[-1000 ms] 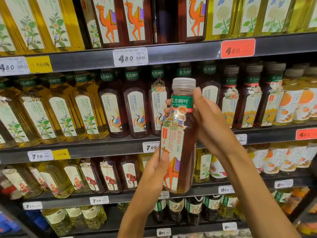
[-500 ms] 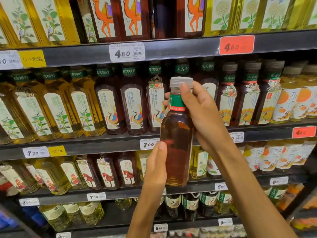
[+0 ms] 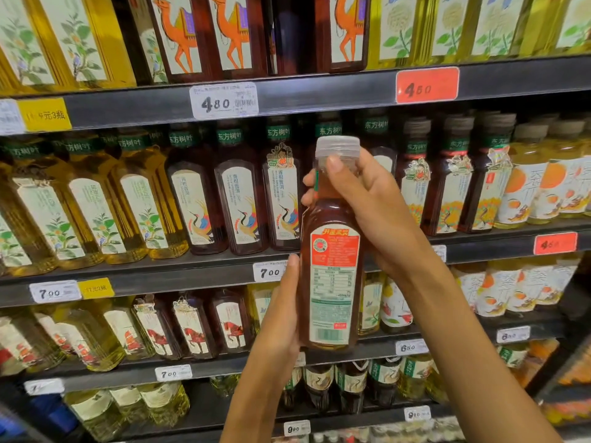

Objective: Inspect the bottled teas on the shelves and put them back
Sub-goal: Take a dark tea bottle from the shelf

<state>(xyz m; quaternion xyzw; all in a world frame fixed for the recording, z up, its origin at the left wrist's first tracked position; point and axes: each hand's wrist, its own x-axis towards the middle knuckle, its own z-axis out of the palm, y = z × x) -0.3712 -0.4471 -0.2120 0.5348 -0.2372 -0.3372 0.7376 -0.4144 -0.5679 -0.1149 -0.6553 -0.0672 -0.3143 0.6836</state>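
I hold a dark brown tea bottle (image 3: 332, 282) upright in front of the shelves, its back label with the red panel and nutrition table facing me. My right hand (image 3: 367, 206) grips its neck and shoulder just under the clear cap. My left hand (image 3: 284, 314) wraps the lower left side of the body, fingers hidden behind it. Behind the bottle, the middle shelf (image 3: 192, 273) carries a row of matching dark bottles with crane labels (image 3: 243, 199).
Yellow tea bottles (image 3: 96, 203) fill the middle shelf's left part, orange-labelled ones (image 3: 543, 187) its right end. Camel-label bottles (image 3: 224, 30) stand on the top shelf. Lower shelves hold more bottles (image 3: 192, 327). Price tags line every shelf edge.
The bottle has been turned about its upright axis: the front camel label faced me a second ago, then a bare side, and now the back label shows. Both hands kept hold.
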